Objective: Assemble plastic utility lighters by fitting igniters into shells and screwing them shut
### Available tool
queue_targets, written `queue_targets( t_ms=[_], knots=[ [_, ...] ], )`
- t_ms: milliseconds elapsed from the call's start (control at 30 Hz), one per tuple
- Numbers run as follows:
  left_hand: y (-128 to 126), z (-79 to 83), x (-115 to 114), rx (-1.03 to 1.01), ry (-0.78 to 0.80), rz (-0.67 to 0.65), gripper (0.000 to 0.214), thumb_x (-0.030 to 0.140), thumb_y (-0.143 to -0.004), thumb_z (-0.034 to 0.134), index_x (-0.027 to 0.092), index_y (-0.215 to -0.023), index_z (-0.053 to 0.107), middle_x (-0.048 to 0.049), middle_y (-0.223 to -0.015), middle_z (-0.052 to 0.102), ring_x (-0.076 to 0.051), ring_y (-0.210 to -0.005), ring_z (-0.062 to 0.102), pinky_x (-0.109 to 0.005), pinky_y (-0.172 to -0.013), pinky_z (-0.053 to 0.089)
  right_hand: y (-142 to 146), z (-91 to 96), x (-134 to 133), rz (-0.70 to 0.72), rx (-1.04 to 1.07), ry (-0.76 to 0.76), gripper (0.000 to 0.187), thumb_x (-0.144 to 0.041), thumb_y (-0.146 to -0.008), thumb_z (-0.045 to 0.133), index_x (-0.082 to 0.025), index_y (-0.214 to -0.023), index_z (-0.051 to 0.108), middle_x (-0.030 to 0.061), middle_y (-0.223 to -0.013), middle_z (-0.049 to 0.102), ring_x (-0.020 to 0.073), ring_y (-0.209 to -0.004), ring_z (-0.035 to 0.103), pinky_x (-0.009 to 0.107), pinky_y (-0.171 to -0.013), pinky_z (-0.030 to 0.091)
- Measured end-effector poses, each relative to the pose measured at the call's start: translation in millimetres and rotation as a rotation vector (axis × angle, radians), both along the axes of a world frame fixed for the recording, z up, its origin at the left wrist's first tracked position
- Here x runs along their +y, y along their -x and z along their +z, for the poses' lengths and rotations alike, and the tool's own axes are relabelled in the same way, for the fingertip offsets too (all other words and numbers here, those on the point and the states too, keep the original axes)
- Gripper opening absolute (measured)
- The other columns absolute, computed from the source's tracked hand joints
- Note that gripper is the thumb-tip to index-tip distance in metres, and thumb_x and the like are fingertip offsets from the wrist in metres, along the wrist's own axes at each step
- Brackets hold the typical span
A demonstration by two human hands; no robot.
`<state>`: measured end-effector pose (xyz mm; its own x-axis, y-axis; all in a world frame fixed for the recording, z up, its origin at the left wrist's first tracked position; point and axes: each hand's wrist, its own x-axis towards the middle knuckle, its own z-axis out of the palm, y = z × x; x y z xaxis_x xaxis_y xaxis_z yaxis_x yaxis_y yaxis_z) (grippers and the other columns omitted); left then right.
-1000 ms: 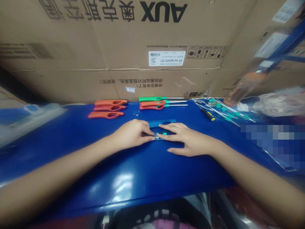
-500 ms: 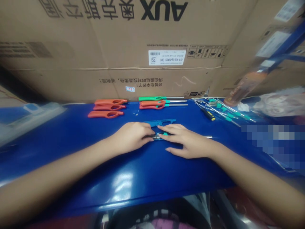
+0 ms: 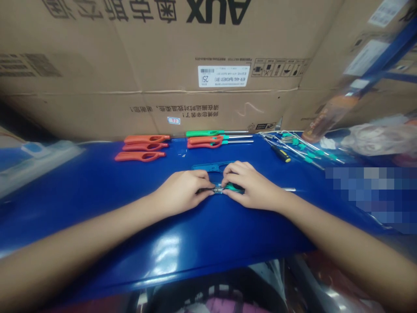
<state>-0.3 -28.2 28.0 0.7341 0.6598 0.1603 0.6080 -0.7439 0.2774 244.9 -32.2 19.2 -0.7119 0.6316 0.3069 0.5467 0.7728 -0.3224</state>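
Note:
Both my hands rest on the blue table (image 3: 195, 234) near its middle. My left hand (image 3: 182, 191) is closed, its fingertips pinching a small metal and green part (image 3: 219, 188) of a lighter. My right hand (image 3: 249, 184) is curled over the same part from the right, fingers closed on its green piece. A thin metal rod (image 3: 289, 189) sticks out to the right from under my right hand. Just behind the hands lies a blue plastic lighter shell (image 3: 208, 166), partly hidden by my fingers.
Three orange lighter shells (image 3: 143, 148) lie at the back left. Green and orange lighters with metal tubes (image 3: 215, 138) lie behind the hands. A screwdriver (image 3: 282, 153) and several green-tipped rods (image 3: 306, 150) lie at the back right. Big cardboard boxes (image 3: 195, 65) wall off the far edge.
My right hand has gone from lying flat with fingers stretched out to curled and closed on the part. Both hands sit slightly nearer me; the view has shifted a little.

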Motion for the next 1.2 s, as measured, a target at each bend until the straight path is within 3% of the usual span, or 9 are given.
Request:
queue_targets(
  t_ms=[167,400,700,800,900,1067,1200],
  knots=[
    [-1.0,0.9,-2.0,0.038,-0.028,0.008,0.019,0.031,-0.097,0.061,0.025,-0.104,0.078,-0.0009,-0.096,0.072,-0.017,-0.083,0.071,-0.027,-0.071,0.050,-1.9,0.8,-0.9,0.022,0.003,0.036,0.005,-0.023,-0.094,0.064,-0.020,-0.097,0.065,0.0074,-0.108,0.064,0.0230,-0.108,0.057,0.041,-0.099,0.040],
    [-0.3,-1.3,-2.4,-0.013,0.006,-0.027,0.020,0.028,-0.097,0.060,0.023,-0.106,0.077,-0.0022,-0.098,0.071,-0.017,-0.084,0.069,-0.027,-0.073,0.050,-2.4,3.8,2.7,-0.059,0.085,0.061,0.005,-0.020,-0.092,0.064,-0.021,-0.088,0.068,0.0067,-0.108,0.065,0.0227,-0.107,0.059,0.043,-0.098,0.039],
    [-1.4,-11.2,-3.6,-0.145,0.050,-0.041,0.020,0.027,-0.096,0.062,0.022,-0.107,0.077,-0.0013,-0.089,0.067,-0.012,-0.072,0.063,-0.023,-0.065,0.047,-4.5,5.3,3.0,-0.039,0.080,0.225,0.007,-0.016,-0.090,0.066,-0.021,-0.086,0.069,0.0056,-0.113,0.063,0.0216,-0.111,0.059,0.041,-0.099,0.040],
    [-0.7,-14.5,-2.8,-0.187,0.075,-0.053,0.019,0.027,-0.095,0.063,0.022,-0.107,0.077,-0.0010,-0.086,0.066,-0.012,-0.071,0.062,-0.023,-0.065,0.048,-6.5,8.6,1.3,-0.015,0.060,0.192,0.009,-0.016,-0.090,0.065,-0.023,-0.095,0.068,0.0047,-0.114,0.062,0.0213,-0.113,0.058,0.041,-0.100,0.038],
    [-0.4,-17.3,-2.4,-0.205,0.088,-0.057,0.019,0.028,-0.094,0.062,0.021,-0.107,0.075,-0.0014,-0.087,0.065,-0.013,-0.073,0.062,-0.024,-0.065,0.049,-9.8,10.7,0.9,0.045,0.007,0.194,0.023,-0.022,-0.087,0.070,-0.024,-0.109,0.064,0.0050,-0.117,0.061,0.0225,-0.114,0.055,0.041,-0.102,0.038],
    [-2.3,-18.4,-1.5,-0.232,-0.057,-0.045,0.016,0.031,-0.091,0.066,0.021,-0.099,0.074,-0.0071,-0.113,0.065,-0.022,-0.097,0.061,-0.035,-0.084,0.051,-12.3,6.8,4.0,0.065,-0.035,0.166,0.016,-0.024,-0.090,0.067,-0.022,-0.105,0.060,0.0055,-0.114,0.061,0.0224,-0.110,0.055,0.039,-0.099,0.039],
    [-3.2,-17.4,0.0,-0.225,-0.021,-0.097,0.014,0.029,-0.093,0.064,0.020,-0.100,0.071,-0.0058,-0.107,0.069,-0.022,-0.099,0.059,-0.037,-0.090,0.050,-10.1,4.4,4.9,0.083,-0.041,0.158,0.016,-0.022,-0.092,0.066,-0.020,-0.106,0.059,0.0064,-0.112,0.062,0.0218,-0.109,0.056,0.038,-0.099,0.039]
  ],
)
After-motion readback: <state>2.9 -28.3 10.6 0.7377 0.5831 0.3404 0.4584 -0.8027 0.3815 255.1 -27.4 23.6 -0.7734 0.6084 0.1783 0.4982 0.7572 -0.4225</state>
